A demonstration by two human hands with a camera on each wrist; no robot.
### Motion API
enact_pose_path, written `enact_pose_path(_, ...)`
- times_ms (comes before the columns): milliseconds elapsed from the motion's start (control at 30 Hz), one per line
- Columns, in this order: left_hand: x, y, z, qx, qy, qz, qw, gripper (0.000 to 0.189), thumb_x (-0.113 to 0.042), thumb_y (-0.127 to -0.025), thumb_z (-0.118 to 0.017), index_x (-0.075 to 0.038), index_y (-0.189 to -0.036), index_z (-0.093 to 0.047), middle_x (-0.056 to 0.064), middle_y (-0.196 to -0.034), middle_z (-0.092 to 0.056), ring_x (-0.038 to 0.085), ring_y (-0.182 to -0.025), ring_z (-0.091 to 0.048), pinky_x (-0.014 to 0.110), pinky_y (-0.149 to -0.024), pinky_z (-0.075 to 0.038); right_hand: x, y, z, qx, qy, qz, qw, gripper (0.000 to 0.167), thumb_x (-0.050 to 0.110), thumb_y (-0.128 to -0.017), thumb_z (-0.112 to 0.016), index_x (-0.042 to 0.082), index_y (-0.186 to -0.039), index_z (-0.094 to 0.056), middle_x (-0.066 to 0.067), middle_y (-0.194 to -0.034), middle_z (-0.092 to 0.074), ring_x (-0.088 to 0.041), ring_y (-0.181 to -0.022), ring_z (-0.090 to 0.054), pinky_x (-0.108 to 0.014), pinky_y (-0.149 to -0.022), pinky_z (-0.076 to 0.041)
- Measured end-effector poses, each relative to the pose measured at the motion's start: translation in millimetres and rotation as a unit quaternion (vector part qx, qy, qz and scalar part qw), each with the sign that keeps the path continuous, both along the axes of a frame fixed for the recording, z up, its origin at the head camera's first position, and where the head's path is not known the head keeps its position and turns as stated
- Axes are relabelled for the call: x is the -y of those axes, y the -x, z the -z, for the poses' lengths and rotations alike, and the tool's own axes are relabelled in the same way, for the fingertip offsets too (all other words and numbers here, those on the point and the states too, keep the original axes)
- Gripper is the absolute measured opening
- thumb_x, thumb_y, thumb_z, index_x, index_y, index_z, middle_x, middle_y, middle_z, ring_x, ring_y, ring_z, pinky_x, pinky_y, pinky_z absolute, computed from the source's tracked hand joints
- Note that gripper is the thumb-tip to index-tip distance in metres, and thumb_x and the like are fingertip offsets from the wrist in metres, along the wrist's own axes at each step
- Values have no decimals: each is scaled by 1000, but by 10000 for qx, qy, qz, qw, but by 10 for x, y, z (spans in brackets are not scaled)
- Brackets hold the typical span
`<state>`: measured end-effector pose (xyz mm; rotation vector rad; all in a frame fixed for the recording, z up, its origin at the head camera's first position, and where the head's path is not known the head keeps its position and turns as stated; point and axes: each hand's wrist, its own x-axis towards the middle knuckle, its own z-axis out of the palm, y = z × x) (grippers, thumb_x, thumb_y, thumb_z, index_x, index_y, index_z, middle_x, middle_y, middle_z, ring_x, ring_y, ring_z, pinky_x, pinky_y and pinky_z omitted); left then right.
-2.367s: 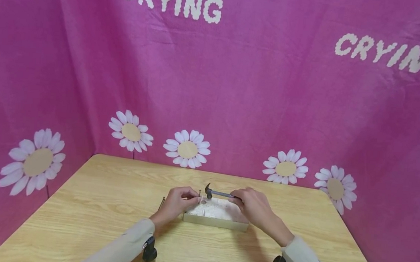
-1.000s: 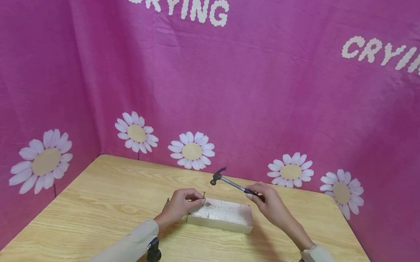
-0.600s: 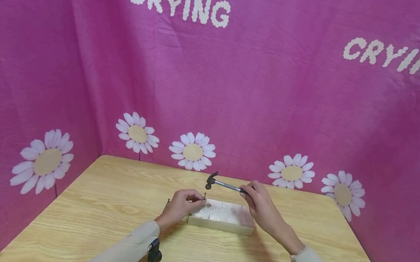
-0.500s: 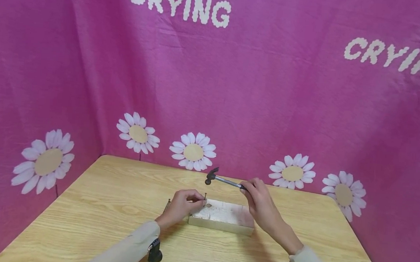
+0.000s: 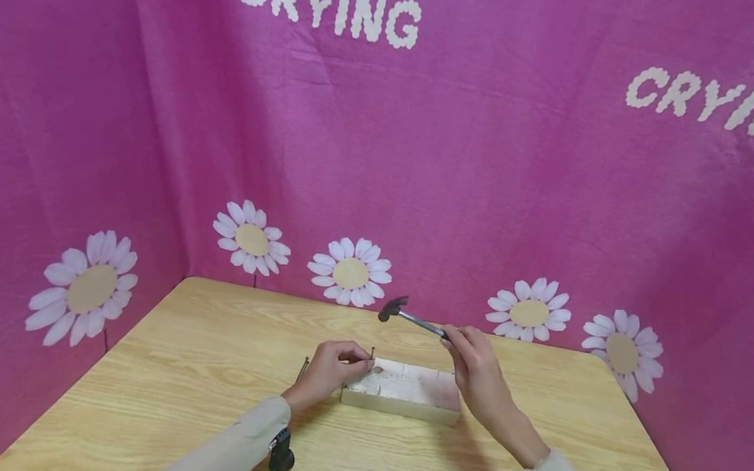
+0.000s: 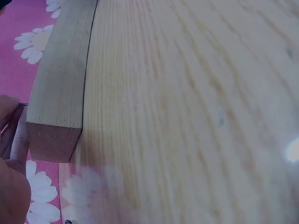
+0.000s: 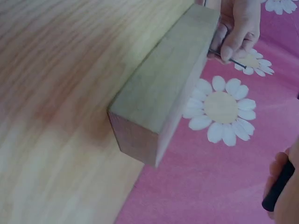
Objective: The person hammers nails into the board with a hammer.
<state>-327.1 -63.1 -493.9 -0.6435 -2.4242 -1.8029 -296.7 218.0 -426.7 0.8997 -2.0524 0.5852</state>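
Thumb and fingertips of the left hand (image 5: pixel 328 371) pinch a nail (image 5: pixel 373 353) upright near the left end of a pale wooden block (image 5: pixel 399 404). The right wrist view shows that nail (image 7: pixel 239 64) sticking out past the left fingertips. Above and right of the block, the right hand (image 5: pixel 481 377) grips a claw hammer (image 5: pixel 420 325) by its black handle end. Its dark head is raised over the nail, apart from it. A dark round mark shows on the block's top beside the nail. In the left wrist view, the block (image 6: pixel 60 70) hides part of the left fingers.
Loose nails (image 5: pixel 302 369) lie on the wood-grain table (image 5: pixel 215 341) behind the left wrist, partly hidden by it. A pink cloth (image 5: pixel 445 182) printed with daisies and lettering hangs along the table's back and sides.
The hammer was low by the nail at first, then rose, dipped a little, and is up again with the right hand. The left hand keeps pinching the nail on the block.
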Motion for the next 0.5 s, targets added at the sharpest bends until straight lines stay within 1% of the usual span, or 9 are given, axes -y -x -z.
enact_pose_path(67, 3, 0, -5, -37, -4, 6, 10000, 7, -17, -96, -79, -12, -100, -82, -1, -101, -79, 12, -99, -69, 22, -87, -54, 11, -7, 8, 90, -120, 19, 9999, 28, -13, -86, -75, -1, -112, -74, -5, -89, -64, -15, -80, -58, -30, -68, -50)
enact_pose_path(200, 9, -1, -6, -14, -19, 17, 10000, 8, -16, -96, -78, -11, -101, -82, -1, -101, -79, 11, -97, -69, 22, -85, -55, 35, -4, 12, 108, -738, 117, 9971, 22, -8, -87, -77, 6, -104, -72, 1, -80, -58, -11, -72, -52, -30, -65, -46)
enact_pose_path(233, 10, -5, -7, -12, -25, 20, 10000, 8, -16, -96, -78, -11, -101, -82, -1, -101, -79, 11, -96, -69, 22, -84, -55, 41, -3, 2, 75, -751, 121, 9971, 23, -8, -87, -77, 6, -104, -71, 1, -80, -57, -10, -71, -51, -30, -64, -46)
enact_pose_path(267, 10, -7, -6, -17, -11, 12, 10000, 8, -16, -96, -78, -11, -101, -82, -1, -101, -79, 11, -96, -69, 23, -84, -55, 48, -2, -11, 35, -654, 109, 9978, 24, -8, -87, -77, 6, -105, -72, 0, -81, -59, -11, -72, -52, -31, -65, -46)
enact_pose_path(367, 8, -9, -6, 28, 6, 0, 10000, 7, -16, -96, -78, -12, -100, -82, -2, -101, -79, 10, -97, -69, 22, -84, -55, 58, -3, -41, -22, -146, 13, 9999, 29, -13, -87, -75, 0, -112, -74, -4, -89, -63, -13, -77, -55, -29, -66, -49)
enact_pose_path(400, 7, -7, -6, 21, 6, 1, 10000, 7, -16, -96, -78, -12, -100, -82, -2, -101, -79, 10, -97, -69, 22, -85, -55, 62, -5, -43, -17, -55, -30, 10000, 30, -15, -86, -75, -1, -113, -73, -5, -91, -63, -13, -78, -56, -28, -66, -50)
enact_pose_path(433, 4, -6, -10, 21, -11, 9, 10000, 7, -15, -95, -79, -12, -100, -82, -1, -101, -79, 11, -97, -69, 22, -85, -55, 64, -7, -37, -7, -69, -13, 10000, 29, -14, -86, -75, -1, -113, -74, -5, -91, -63, -13, -78, -55, -28, -67, -49)
enact_pose_path(500, 0, -4, -14, 25, -43, 26, 10000, 8, -16, -96, -78, -11, -101, -82, -1, -100, -79, 12, -98, -69, 23, -85, -55, 60, -13, -7, 77, -305, 93, 9995, 27, -12, -86, -76, 2, -109, -74, -3, -90, -60, -14, -80, -54, -29, -69, -46)
